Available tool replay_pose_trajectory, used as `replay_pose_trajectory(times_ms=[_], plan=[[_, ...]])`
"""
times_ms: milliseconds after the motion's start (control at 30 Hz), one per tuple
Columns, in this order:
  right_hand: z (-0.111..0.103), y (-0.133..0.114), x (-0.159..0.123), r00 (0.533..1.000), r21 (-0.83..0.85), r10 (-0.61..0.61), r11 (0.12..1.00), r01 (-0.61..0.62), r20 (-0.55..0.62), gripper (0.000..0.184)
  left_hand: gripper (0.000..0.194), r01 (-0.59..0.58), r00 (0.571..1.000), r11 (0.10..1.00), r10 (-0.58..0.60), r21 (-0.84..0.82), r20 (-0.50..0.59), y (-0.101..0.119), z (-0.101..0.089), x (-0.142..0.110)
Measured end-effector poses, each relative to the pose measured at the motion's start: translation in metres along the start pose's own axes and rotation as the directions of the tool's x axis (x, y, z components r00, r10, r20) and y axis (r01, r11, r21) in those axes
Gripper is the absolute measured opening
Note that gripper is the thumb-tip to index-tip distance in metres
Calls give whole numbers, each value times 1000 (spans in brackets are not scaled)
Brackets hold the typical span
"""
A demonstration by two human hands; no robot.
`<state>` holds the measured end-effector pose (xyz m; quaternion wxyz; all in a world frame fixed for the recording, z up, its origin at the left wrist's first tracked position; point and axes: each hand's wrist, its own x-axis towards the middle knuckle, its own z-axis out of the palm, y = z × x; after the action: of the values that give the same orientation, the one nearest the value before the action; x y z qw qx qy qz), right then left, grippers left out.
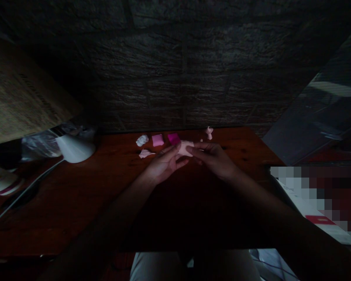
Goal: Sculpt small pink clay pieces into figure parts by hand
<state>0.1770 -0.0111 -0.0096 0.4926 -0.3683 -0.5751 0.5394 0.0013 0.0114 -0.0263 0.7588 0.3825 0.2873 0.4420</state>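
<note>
A flat piece of pale pink modelling clay [187, 148] is stretched between my two hands above the table. My left hand [166, 162] pinches its left edge, while my right hand [212, 156] grips the right edge with thumb and fingers. Just behind the left hand lie a magenta clay square [173, 138] and a lighter pink clay square [157, 140]. Further left are a crumpled white lump [142, 140] and a thin pale pink scrap [146, 153]. A small pale pink shaped clay piece [209, 133] stands beyond the right hand, near the wall.
The wooden table [90, 195] meets a dark brick wall [163, 78]. At left stand a white lamp-like base [74, 148] with a cable, a white cup [1, 179] and a large brown bag [23, 93]. A white box-like item [304, 203] lies at right.
</note>
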Motion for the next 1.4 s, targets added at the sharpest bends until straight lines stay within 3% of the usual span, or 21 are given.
replay_pose_trajectory(times_ms=[167,267,400,533,633,933,1067,1200,1400], plan=[[0,-2,1,998,52,41,998,-39,-46,35,36,-91,993,993,97,81,-71,2,-2,2],[-2,-3,3,991,185,115,977,-102,-64,36,32,-193,972,968,211,159,-106,4,-4,2],[-5,-5,5,963,410,270,878,-245,-2,35,32,-270,956,932,290,243,-51,3,-4,1],[-6,-6,4,931,508,358,791,-342,70,31,27,-347,929,882,370,318,-14,3,0,0],[-6,-5,5,931,517,359,785,-342,70,24,22,-382,911,851,413,359,-10,4,4,-1],[-6,-7,4,916,503,384,773,-386,113,21,22,-386,917,859,398,337,33,6,6,-3],[-7,-9,2,901,540,390,725,-428,190,16,36,-443,896,842,430,308,115,9,9,-7],[-6,-8,2,893,554,396,704,-444,213,17,49,-431,902,844,414,318,123,9,10,-7],[-8,0,5,889,438,435,778,-451,142,22,40,-475,860,737,505,480,75,8,11,-9]])
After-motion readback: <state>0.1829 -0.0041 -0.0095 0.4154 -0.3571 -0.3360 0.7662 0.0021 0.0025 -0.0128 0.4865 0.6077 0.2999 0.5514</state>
